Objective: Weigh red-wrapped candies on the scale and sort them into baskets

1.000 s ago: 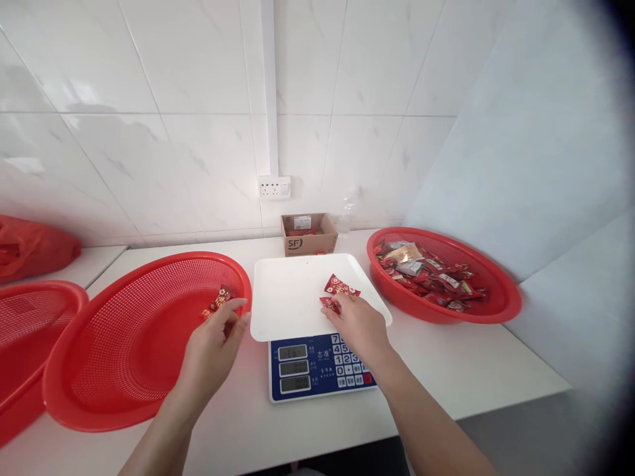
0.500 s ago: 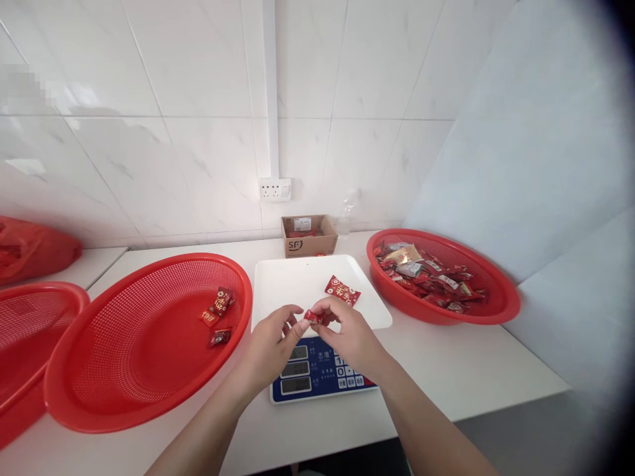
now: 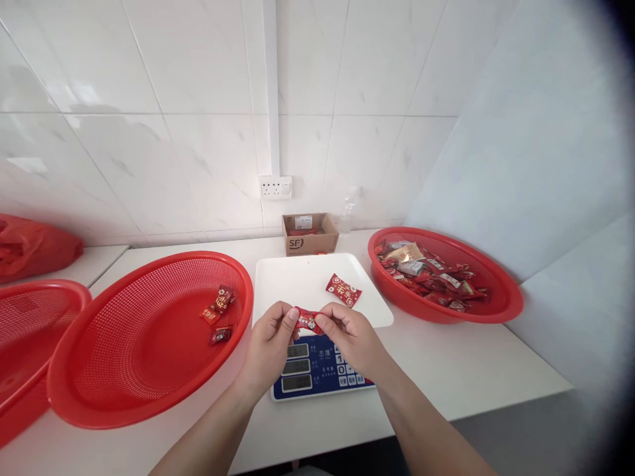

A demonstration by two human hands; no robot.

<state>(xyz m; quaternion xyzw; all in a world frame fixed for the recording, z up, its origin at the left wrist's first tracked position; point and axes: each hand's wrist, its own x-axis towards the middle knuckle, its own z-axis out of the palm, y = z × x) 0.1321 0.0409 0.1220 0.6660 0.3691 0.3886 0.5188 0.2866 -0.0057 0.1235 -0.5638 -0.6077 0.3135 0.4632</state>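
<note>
Between both hands a small red candy packet is stretched out, its printed side up. My left hand pinches its left end, and my right hand pinches the right end. They hold it above the front part of a white and blue weighing scale. On the scale's white plate, just beyond my right hand, lies a larger red packet with gold print. Left of the scale, a red plastic basket has a few small wrapped packets near its right side.
At the right stands another red basket, heaped with mixed packets. A small cardboard box and a clear bottle are against the wall. Further left are a third red basket and a red bag.
My left hand has closed on the left end of the small packet, which was in my right hand's fingers. The packet is now spread between both hands.
</note>
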